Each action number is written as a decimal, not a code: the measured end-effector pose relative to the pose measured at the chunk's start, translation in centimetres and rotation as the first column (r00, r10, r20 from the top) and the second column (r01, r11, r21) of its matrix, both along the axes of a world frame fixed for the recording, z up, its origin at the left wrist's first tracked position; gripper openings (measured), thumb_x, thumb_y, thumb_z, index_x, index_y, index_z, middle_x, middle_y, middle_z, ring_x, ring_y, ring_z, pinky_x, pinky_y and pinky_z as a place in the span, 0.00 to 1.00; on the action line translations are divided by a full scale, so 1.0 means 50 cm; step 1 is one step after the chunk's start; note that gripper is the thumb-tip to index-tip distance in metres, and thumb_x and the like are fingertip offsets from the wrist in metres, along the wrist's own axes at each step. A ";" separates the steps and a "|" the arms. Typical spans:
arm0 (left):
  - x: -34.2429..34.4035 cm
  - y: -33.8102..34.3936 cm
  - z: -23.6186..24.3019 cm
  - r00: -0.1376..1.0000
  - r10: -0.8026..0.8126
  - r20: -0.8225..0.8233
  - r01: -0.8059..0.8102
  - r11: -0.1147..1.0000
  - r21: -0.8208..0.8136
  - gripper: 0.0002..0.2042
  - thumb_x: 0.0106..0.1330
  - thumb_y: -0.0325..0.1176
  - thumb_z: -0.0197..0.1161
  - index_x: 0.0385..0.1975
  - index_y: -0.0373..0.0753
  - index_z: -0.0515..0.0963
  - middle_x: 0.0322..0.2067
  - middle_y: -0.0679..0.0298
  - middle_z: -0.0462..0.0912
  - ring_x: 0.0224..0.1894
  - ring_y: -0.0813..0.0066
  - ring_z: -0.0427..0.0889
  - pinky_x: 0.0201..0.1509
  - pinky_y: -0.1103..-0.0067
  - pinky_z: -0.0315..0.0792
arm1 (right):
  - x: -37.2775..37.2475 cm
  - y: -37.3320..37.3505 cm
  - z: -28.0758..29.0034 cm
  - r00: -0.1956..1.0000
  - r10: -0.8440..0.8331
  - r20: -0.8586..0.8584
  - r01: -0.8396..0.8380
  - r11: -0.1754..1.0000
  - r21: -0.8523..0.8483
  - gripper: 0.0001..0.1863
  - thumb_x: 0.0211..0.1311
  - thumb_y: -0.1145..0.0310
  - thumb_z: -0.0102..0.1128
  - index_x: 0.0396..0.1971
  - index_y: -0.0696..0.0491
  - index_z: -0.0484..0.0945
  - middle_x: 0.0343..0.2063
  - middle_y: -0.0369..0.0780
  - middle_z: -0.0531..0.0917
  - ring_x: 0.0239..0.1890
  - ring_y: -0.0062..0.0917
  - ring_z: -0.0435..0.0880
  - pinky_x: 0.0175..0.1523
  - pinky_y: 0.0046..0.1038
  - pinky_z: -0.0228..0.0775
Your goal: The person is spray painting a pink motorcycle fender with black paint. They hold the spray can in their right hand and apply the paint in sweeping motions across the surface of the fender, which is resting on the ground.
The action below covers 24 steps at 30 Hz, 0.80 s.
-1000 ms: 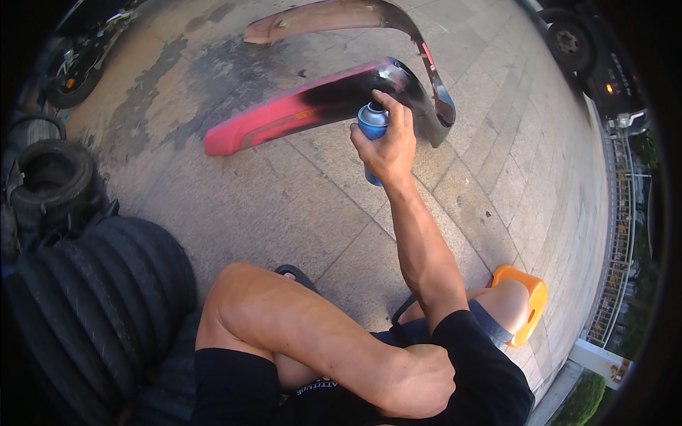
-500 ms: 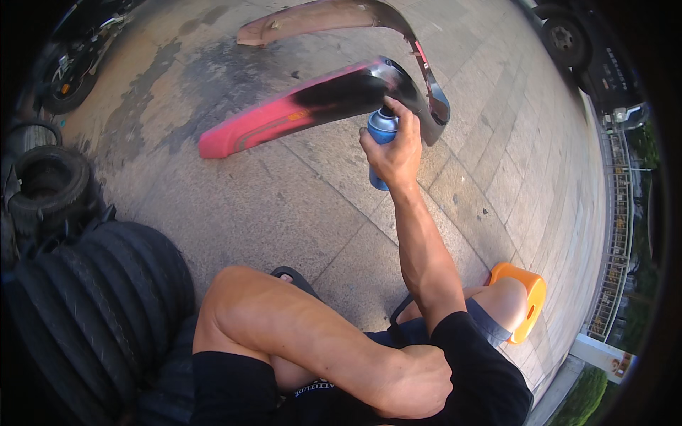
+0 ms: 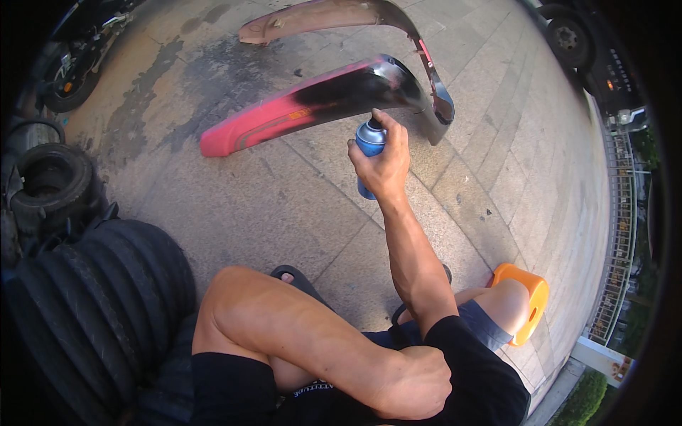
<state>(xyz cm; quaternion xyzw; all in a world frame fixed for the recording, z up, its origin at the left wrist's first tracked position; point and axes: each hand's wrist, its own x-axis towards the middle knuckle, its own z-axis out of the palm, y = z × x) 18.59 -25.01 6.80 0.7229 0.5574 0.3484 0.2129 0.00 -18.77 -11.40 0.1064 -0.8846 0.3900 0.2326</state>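
Note:
My right hand is wrapped round a blue spray can, with a finger on its black top. The can is held upright, just short of a long curved panel. Pink covers that panel's left end; glossy black paint covers its middle and right, with blurry edges between the colours. Behind it lies a second curved panel, dull brownish-pink on its visible face, its right end bending close to the first. My left arm crosses my body, and my left hand rests against my right upper arm, fingers hidden.
Large black tyres are stacked at the left, with a smaller tyre beyond. A motorcycle stands far left. An orange stool is by my right knee. At far right are a dark vehicle and a railing.
My right hand and the spray can have moved slightly left and toward me, away from the panel's black right part. My left arm has stayed in place.

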 end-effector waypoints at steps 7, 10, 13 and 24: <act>0.020 0.000 -0.018 0.994 0.106 -0.022 -0.103 0.990 0.091 0.06 0.52 0.34 0.65 0.20 0.42 0.87 0.22 0.60 0.87 0.25 0.63 0.87 0.23 0.67 0.74 | 0.017 -0.080 -0.031 0.989 0.076 0.127 -0.071 0.997 -0.043 0.36 0.46 0.69 0.76 0.60 0.40 0.76 0.48 0.45 0.79 0.49 0.46 0.83 0.52 0.45 0.79; 0.030 -0.009 -0.022 0.978 0.206 0.011 -0.205 0.968 0.145 0.08 0.53 0.34 0.63 0.17 0.43 0.87 0.18 0.60 0.86 0.21 0.63 0.85 0.19 0.66 0.71 | 0.021 -0.103 -0.040 0.977 0.136 0.163 -0.133 0.991 -0.028 0.36 0.47 0.68 0.75 0.61 0.40 0.75 0.49 0.45 0.78 0.50 0.47 0.83 0.52 0.45 0.79; 0.033 -0.013 -0.025 0.978 0.210 -0.002 -0.207 0.966 0.156 0.08 0.53 0.34 0.63 0.17 0.43 0.87 0.19 0.60 0.86 0.21 0.63 0.85 0.19 0.65 0.71 | 0.018 -0.103 -0.044 0.974 0.130 0.187 -0.127 0.992 -0.026 0.36 0.47 0.69 0.75 0.61 0.39 0.76 0.49 0.45 0.78 0.49 0.47 0.83 0.52 0.45 0.79; 0.021 -0.001 -0.026 0.986 0.158 0.043 -0.162 0.979 0.123 0.07 0.52 0.33 0.64 0.17 0.41 0.87 0.19 0.58 0.87 0.21 0.62 0.85 0.18 0.64 0.71 | 0.018 -0.072 -0.042 0.980 0.110 0.164 -0.113 0.994 0.005 0.36 0.47 0.69 0.75 0.60 0.39 0.76 0.48 0.45 0.79 0.49 0.46 0.84 0.51 0.46 0.80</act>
